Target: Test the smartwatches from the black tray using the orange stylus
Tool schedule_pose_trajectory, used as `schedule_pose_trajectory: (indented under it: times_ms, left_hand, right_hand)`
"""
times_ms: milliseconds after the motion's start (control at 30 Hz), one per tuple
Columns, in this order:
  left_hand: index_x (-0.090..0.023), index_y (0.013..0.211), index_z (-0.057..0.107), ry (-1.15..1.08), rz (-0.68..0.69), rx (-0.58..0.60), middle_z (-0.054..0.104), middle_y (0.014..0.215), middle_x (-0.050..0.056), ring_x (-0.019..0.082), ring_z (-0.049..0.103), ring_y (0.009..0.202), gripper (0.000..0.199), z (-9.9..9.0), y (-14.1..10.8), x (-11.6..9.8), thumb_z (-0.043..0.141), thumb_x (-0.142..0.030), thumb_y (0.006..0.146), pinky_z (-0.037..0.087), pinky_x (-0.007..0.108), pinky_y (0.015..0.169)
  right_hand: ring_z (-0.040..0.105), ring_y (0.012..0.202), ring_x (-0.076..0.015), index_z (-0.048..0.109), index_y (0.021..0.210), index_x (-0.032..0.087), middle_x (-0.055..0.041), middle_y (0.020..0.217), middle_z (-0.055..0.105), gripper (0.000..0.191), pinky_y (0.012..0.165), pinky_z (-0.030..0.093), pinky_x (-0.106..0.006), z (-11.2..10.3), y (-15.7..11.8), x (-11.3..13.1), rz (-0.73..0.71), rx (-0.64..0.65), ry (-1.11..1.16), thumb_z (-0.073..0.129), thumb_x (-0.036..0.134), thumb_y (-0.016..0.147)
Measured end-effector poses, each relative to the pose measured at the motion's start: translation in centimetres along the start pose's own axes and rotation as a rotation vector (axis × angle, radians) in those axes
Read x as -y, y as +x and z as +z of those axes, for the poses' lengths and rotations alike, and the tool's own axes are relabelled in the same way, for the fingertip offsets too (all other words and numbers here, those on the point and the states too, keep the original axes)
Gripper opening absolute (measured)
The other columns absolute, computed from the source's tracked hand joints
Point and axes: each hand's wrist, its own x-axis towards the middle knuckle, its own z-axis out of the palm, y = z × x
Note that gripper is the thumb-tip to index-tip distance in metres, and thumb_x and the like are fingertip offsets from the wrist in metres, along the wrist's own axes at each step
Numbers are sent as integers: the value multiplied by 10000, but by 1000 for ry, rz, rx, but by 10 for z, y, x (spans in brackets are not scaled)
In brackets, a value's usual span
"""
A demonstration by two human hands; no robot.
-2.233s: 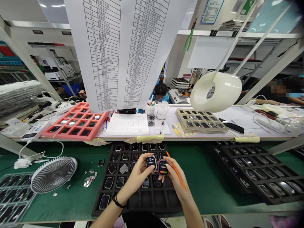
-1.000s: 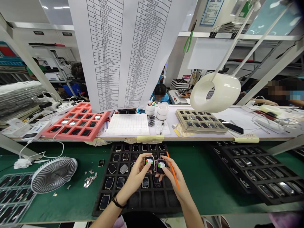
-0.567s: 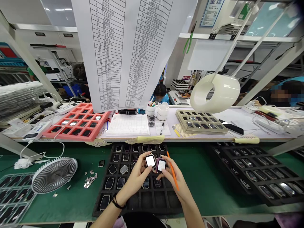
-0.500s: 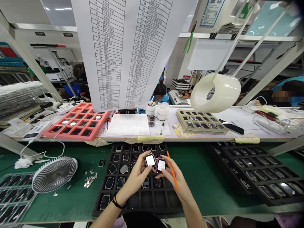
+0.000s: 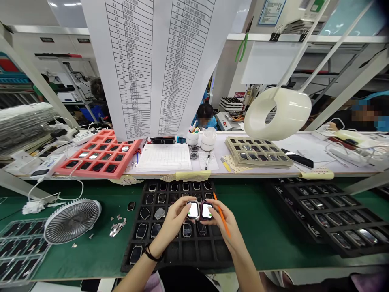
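My left hand (image 5: 174, 221) is shut on a square smartwatch (image 5: 193, 210), its lit screen facing up. My right hand (image 5: 224, 224) grips a second smartwatch (image 5: 206, 211) with a dark pinkish case, and the two watches nearly touch. An orange plastic stick (image 5: 223, 219) runs through my right hand's fingers. Both hands hover over a black compartment tray (image 5: 179, 264), where several more watches (image 5: 187, 230) lie in their slots. The slots directly below my hands are hidden.
A green mat carries a small fan (image 5: 72, 221), metal scraps (image 5: 115, 227) and another black tray (image 5: 322, 215). On the white bench beyond stand a red foam tray (image 5: 100, 160) and a paper form (image 5: 164, 158). A co-worker (image 5: 206, 115) sits across it.
The two watches have moved closer together and lower. Their screens changed from dark, through white, to green and white. The view has shifted slightly.
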Motion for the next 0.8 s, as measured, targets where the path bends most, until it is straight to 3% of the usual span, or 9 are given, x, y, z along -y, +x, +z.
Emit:
schedule_pose_trajectory:
  times_ms: [300, 667, 800]
  left_hand:
    - [-158, 896, 650, 5, -42, 5, 612, 774, 32, 129, 547, 604, 434, 1, -1, -2, 589, -578, 804, 445, 186, 430]
    - [-192, 1084, 599, -36, -15, 66, 623, 985, 67, 178, 606, 788, 423, 0, 2, 6, 605, -522, 818, 537, 266, 613]
    - [-180, 1093, 581, -36, -17, 80, 612, 971, 66, 178, 601, 807, 424, 0, 2, 10, 628, -494, 812, 543, 282, 661]
  right_hand:
    - [649, 580, -198, 681, 920, 216, -29, 789, 626, 283, 451, 520, -294, 2, 2, -1, 22, 8, 11, 678, 468, 792]
    - [598, 756, -206, 687, 977, 238, -47, 902, 616, 287, 549, 563, -305, 5, 1, 1, -2, -1, 7, 681, 455, 790]
    - [608, 728, -201, 682, 977, 236, -42, 890, 629, 289, 544, 564, -306, 3, 3, -4, -9, -9, 11, 677, 458, 792]
